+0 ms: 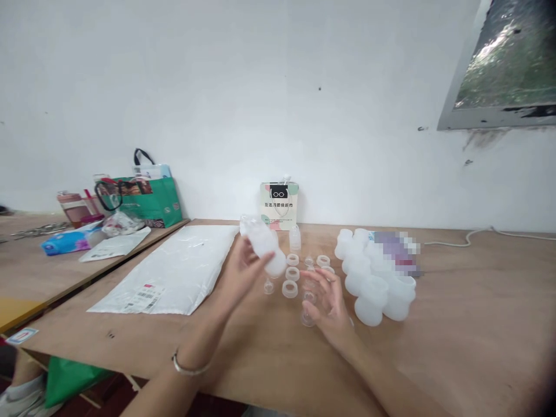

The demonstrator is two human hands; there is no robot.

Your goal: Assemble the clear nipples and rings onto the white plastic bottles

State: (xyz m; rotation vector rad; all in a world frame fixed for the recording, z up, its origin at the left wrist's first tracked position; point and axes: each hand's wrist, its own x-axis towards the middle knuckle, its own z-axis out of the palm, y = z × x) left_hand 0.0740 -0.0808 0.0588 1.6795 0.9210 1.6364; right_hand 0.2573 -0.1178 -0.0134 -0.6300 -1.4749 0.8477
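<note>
My left hand [244, 271] is wrapped around a translucent white baby bottle [259, 236], which it holds tilted above the table. My right hand [333, 307] is open, fingers apart and curved, over a row of clear bottle nipples [308, 318] and partly hiding them. Between the hands, several whitish collar rings [290, 289] lie in a column. Another ring [322, 260] sits behind my right fingers. A lone clear nipple [268, 285] rests under the held bottle. To the right stands a cluster of several wide-necked translucent bottle bodies [371, 298].
Behind the rings stand a small clear bottle [295, 238] and a printed paper bag [280, 205] against the wall. A white mailing bag [182, 260] lies left. Farther left are a green shopping bag [160, 202] and a blue tissue pack [69, 240]. A cable [473, 234] runs along the right back.
</note>
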